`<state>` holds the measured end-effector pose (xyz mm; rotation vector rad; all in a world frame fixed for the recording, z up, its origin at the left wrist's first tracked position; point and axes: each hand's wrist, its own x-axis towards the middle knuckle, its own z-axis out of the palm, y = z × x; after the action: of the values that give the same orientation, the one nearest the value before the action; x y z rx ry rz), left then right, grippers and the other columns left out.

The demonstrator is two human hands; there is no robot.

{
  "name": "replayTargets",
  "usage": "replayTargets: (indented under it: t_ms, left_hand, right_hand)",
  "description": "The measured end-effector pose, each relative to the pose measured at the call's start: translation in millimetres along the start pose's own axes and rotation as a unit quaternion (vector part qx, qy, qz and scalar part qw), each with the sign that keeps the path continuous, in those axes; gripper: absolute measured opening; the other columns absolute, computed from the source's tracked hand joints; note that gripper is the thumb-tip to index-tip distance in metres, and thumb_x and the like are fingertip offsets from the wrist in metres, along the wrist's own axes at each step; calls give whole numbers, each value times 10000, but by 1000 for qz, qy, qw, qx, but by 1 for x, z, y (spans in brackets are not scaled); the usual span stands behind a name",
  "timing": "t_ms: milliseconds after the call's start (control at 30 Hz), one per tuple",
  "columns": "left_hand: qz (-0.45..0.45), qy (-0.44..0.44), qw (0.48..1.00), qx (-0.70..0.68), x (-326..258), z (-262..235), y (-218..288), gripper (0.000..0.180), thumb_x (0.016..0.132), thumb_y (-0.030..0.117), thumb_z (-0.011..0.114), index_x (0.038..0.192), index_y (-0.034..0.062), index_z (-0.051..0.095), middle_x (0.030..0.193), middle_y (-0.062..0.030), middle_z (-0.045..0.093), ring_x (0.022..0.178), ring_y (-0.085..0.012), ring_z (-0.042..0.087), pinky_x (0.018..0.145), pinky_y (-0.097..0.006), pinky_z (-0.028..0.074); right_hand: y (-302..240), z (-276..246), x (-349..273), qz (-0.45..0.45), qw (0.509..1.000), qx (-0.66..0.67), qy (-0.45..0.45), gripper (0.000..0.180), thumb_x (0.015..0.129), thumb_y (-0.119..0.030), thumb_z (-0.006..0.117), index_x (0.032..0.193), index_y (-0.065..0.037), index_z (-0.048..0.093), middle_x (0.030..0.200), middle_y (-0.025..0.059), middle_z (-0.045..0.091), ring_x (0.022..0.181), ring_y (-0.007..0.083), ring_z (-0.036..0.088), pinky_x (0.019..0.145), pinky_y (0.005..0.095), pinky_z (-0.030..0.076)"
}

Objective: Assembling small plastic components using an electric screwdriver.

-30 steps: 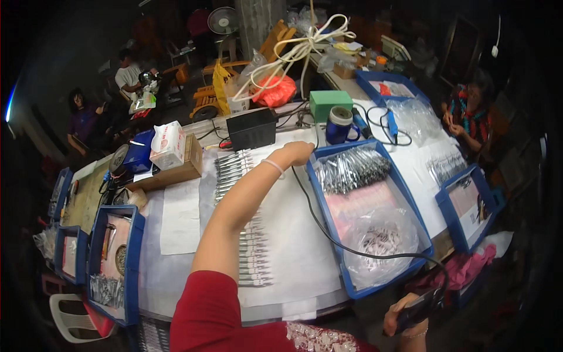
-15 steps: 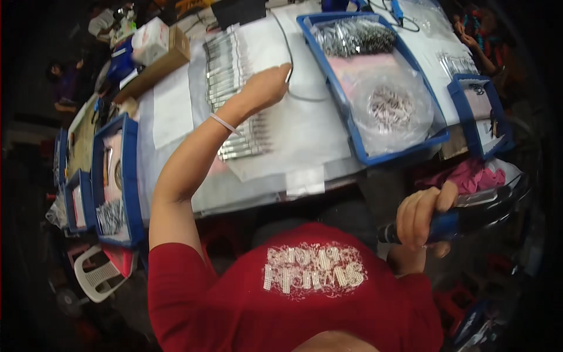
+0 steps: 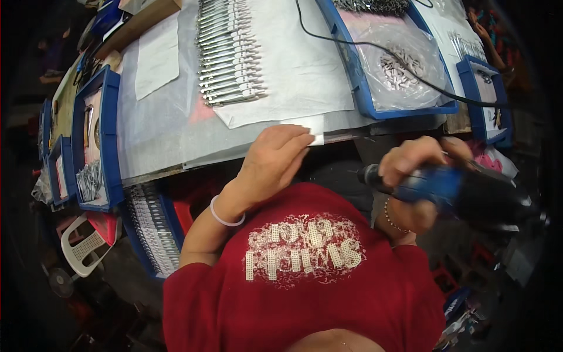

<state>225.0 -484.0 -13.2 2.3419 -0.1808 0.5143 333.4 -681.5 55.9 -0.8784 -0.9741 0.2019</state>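
Note:
My right hand is wrapped round a black and blue electric screwdriver at the right, off the table's front edge. Motion blurs the tool, whose nose points left. A black cord arcs over the blue tray toward it. My left hand is at the table's front edge before my chest, fingers loosely stretched and thumb apart, with nothing seen in it. Its fingertips overlap a small white sheet. Beyond it, a row of slender silver metal parts lies side by side on white paper.
A large blue tray holds a clear bag of small metal pieces. Smaller blue bins stand at the right and left. Below the table's left part is a bin of metal parts. A white plastic chair stands lower left.
My left hand has come back from the cord above the paper to the table's front edge. The cord now crosses the tray. The screwdriver has swung, and the view has tipped downward.

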Motion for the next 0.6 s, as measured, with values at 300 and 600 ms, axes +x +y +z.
replayTargets:
  t_ms: [300, 600]
  left_hand:
    - [-10, -77, 983, 164, -49, 21, -20, 357, 734, 2, 627, 1087, 36, 586, 1094, -105, 597, 1106, -289, 545, 1010, -487, 346]
    - [-24, -49, 987, 153, -54, 24, -20, 342, 713, 31, 625, 1055, 24, 614, 1082, -94, 599, 1062, -248, 562, 959, -446, 369]
  right_hand:
    - [71, -17, -67, 376, 889, -260, -3, 448, 749, 22, 696, 1165, -12, 536, 1093, 58, 657, 724, 30, 532, 693, 198, 461]
    - [97, -32, -62, 401, 879, -255, -39, 475, 747, -1, 700, 1180, -2, 504, 1065, 76, 673, 928, 99, 612, 804, 242, 481]
